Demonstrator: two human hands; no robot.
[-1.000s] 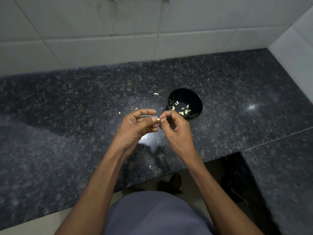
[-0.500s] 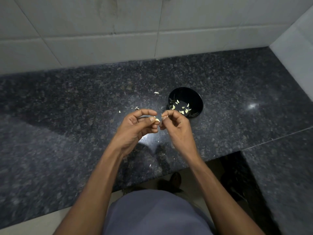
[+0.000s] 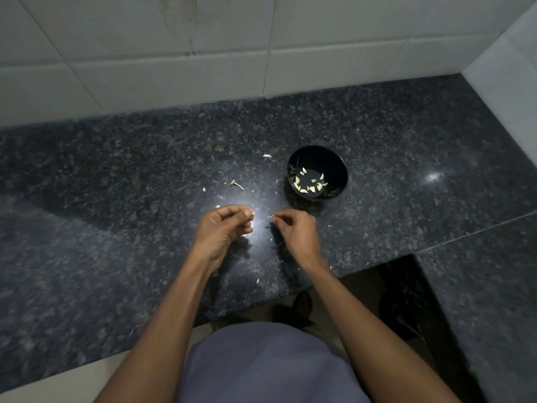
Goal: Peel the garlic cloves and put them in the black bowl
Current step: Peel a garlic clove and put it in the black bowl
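Our hands have pulled apart just short of the bowl (image 3: 317, 173): the left hand (image 3: 223, 231) pinches the clove (image 3: 253, 212), the right hand (image 3: 295, 231) pinches torn skin (image 3: 271, 216). We judge this clove nearly peeled.

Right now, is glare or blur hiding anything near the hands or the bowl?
Head view: a bright glare patch on the granite counter sits between the left hand and right hand; the right hand is slightly motion-blurred; the black bowl and its peeled cloves read sharp; wide-angle bending curves the wall tiles.
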